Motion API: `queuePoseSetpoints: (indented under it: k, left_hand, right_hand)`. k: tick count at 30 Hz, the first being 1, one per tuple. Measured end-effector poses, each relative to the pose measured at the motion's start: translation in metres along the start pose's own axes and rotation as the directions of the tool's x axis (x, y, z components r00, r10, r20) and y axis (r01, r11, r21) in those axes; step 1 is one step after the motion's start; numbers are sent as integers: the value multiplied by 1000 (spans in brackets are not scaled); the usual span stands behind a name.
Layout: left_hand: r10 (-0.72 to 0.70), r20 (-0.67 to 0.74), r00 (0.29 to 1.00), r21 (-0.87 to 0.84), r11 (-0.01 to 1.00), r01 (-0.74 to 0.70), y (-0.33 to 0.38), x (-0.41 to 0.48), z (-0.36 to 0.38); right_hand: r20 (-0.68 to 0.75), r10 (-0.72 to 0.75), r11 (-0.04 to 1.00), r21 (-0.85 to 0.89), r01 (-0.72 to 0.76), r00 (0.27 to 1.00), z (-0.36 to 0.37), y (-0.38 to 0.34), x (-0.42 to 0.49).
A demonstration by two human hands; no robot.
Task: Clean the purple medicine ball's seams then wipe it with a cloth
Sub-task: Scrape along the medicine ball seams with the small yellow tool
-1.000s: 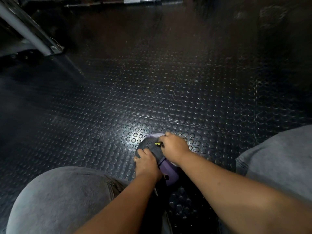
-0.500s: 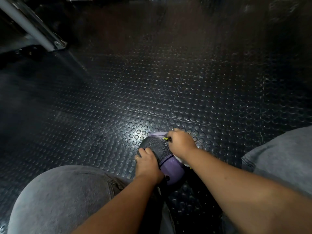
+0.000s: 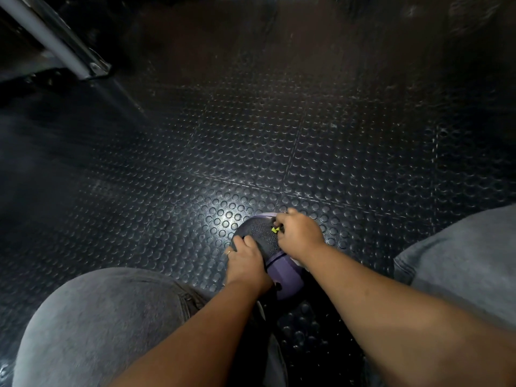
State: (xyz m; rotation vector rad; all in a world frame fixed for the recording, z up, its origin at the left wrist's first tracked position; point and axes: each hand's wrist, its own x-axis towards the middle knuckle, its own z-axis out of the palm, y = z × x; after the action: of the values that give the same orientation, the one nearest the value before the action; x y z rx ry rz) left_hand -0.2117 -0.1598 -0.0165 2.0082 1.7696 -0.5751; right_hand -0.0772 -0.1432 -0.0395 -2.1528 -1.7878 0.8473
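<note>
Covering the ball [image 3: 284, 272], left hand [image 3: 245, 258] grips it; right hand [image 3: 300, 233] pinches half-hidden yellow tool [image 3: 275, 229].

small yellow-green tool [image 3: 275, 229]: mostly hidden in right hand [image 3: 300, 236] | round purple-and-black medicine ball [image 3: 284, 277]: 3 o'clock side covered | grey metal post [image 3: 47, 37]: cropped, 10 o'clock

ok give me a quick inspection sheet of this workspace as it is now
surface: dark studded rubber floor tiles
job's things: purple and black round medicine ball on the floor between the knees; small yellow-green tool at its top; cloth not clearly seen
clutter: nothing seen
hands: left hand grips the ball's left side; right hand pinches the tool
cables: nothing seen
surroundings: grey metal tube frame far left; grey trouser knees either side
</note>
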Motion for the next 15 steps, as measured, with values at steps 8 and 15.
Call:
queuePoseSetpoints:
  k: [8,15]
  left_hand:
    - [166,-16,986,261,953,-156,14,8,2]
    - [127,-2,992,165,978,-125,16,15,9]
  right_hand:
    - [-42,186,981,66,-183,982,1,31,-5]
    - [58,341,939,29,-343,938,2,63,-7]
